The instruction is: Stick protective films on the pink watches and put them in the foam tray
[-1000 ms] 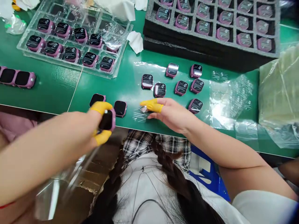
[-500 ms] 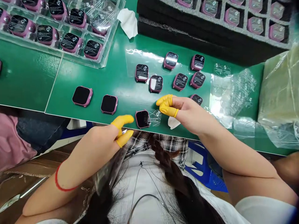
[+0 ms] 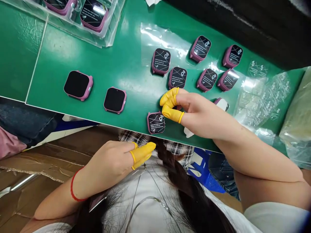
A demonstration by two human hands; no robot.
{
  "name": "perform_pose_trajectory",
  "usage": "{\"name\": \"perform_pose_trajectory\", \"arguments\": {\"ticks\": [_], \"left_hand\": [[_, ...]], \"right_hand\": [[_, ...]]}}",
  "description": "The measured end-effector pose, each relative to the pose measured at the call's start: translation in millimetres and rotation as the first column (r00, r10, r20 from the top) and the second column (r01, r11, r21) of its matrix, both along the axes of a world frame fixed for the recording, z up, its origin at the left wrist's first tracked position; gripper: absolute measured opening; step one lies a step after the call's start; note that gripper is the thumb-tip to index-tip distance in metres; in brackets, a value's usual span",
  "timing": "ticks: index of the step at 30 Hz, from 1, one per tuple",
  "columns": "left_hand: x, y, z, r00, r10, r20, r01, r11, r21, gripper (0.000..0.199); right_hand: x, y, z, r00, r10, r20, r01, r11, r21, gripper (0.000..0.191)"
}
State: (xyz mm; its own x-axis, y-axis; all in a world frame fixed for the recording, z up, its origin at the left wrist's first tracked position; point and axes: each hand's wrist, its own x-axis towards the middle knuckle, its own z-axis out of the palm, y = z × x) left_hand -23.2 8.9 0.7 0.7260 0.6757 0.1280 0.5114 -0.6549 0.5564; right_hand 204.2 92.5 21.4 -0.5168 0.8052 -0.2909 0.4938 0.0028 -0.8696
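A pink-rimmed watch [image 3: 156, 123] lies near the table's front edge, a clear printed film over its black screen. My right hand [image 3: 199, 113], with yellow finger covers, is pinched at the film's upper right corner. Below the table edge, my left hand [image 3: 116, 161] has its yellow-covered fingertips pressed together; anything between them is hidden. Two watches with plain black screens, one on the left [image 3: 77, 85] and one nearer the middle [image 3: 115, 100], lie on the green table [image 3: 131, 74]. Several watches with printed films, such as one at the centre [image 3: 161, 61], lie beyond my right hand.
A clear tray [image 3: 103, 40] of watches is at the upper left. Dark foam [image 3: 218, 22] runs along the back. Loose clear films [image 3: 264, 97] and a plastic-wrapped stack [image 3: 295, 113] lie at the right. A white scrap [image 3: 188, 132] is under my right hand.
The printed film, earlier reaching past the watch's right side, now covers its screen. My left hand has moved right and down, away from the table edge. The view is closer.
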Motion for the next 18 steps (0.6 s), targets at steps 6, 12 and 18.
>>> {"name": "perform_pose_trajectory", "arguments": {"ticks": [6, 12, 18], "left_hand": [[-1, -1, -4.9, 1.0, 0.015, 0.009, -0.015, 1.0, -0.008, 0.046], [0, -1, -7.4, 1.0, 0.004, 0.021, -0.004, 1.0, -0.014, 0.04], [-1, -4, -11.5, 1.0, 0.004, 0.007, -0.004, 1.0, -0.018, 0.033]], "right_hand": [[0, -4, -2.5, 1.0, -0.014, 0.013, 0.014, 0.999, 0.044, 0.018], [-1, -6, -3.2, 0.999, -0.042, 0.004, 0.041, 0.999, 0.02, 0.018], [-2, -6, -3.5, 0.999, -0.033, 0.018, 0.032, 0.999, 0.031, 0.017]]}}
